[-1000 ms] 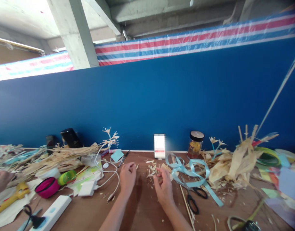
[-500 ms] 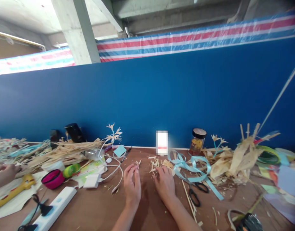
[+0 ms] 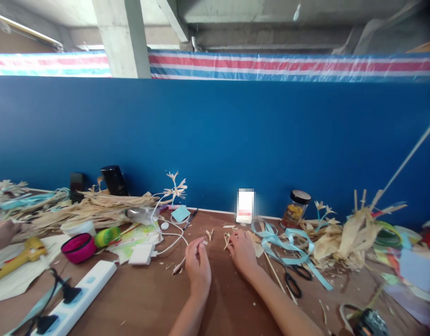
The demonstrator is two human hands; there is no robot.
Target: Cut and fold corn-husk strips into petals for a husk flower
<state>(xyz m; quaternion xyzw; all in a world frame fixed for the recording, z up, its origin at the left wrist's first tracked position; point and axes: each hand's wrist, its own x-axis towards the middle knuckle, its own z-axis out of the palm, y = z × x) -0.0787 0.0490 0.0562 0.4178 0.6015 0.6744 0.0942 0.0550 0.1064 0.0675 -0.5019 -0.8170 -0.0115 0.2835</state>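
A forked dried-husk piece (image 3: 209, 234) is seen over the brown surface (image 3: 223, 294), just beyond the left hand (image 3: 198, 266); its prongs are pointed far, its long axis set roughly near to far. It is judged light, stiff and brittle, best pinched at its near base. The left grip is narrow, with a pale scrap (image 3: 205, 242) at the fingertips; whether this is held cannot be told, nor whether husk slivers (image 3: 226, 241) are gripped under the palm-down right hand (image 3: 243, 251).

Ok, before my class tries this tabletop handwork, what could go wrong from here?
The right hand is by loose pale slivers, so a sweep might scatter them. The looped blue ribbon lies by the scissors and could snag. The white cable runs close beside the left hand and might catch.
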